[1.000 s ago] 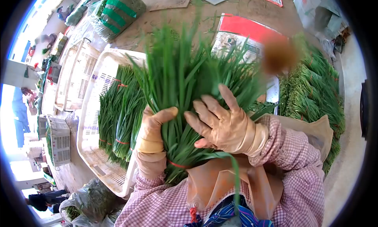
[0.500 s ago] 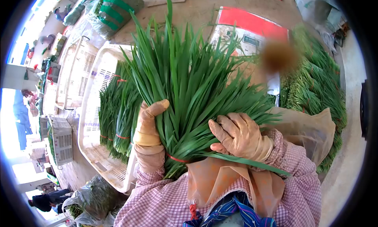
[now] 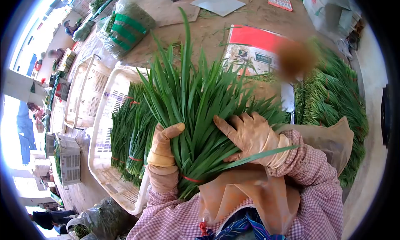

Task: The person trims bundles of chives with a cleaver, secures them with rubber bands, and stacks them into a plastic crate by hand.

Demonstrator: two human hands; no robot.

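Now the right hand (image 3: 252, 136) sits higher on the green bundle (image 3: 196, 111) than half a second ago, and a long stray leaf (image 3: 266, 154) that sloped down below that hand angles up across its wrist, so the bundle lies fanned between both hands. It fills the middle of the frame, flat glossy blades spreading toward the upper edge, a red band (image 3: 193, 179) around its base at lower centre. The left hand (image 3: 162, 146) has its grip around the bundle's left side, thumb over the front. The right fingers rest bent on the blades; whether they pinch any, I cannot tell.
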